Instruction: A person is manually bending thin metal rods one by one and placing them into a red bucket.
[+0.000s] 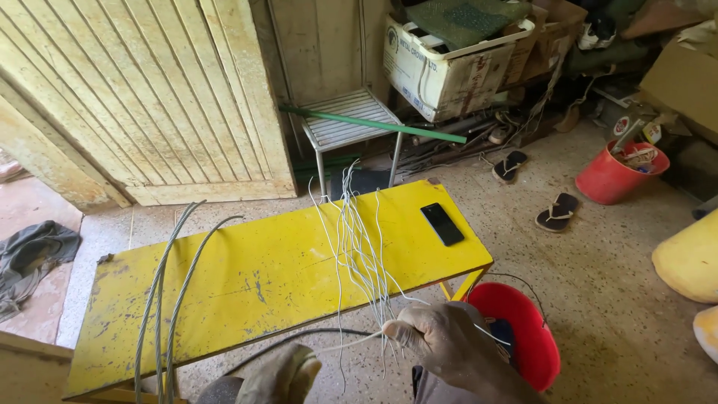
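Observation:
My right hand (447,346) is at the bottom centre, closed around a bundle of thin white wires (357,247) that fan up and back over the yellow table (247,277). My left hand (283,374) is low in view, partly cut off by the frame edge, holding a single white strand that runs toward my right hand. A thin dark cable (299,338) curves along the table's near edge below the wires. Two thick grey twisted cables (168,299) arch over the left part of the table.
A black phone (442,224) lies on the table's far right. A red bucket (523,329) stands by my right hand, another red bucket (617,173) further back right. A slatted stool (348,120) with a green pipe (374,124), sandals (557,212), boxes and a wooden door surround the table.

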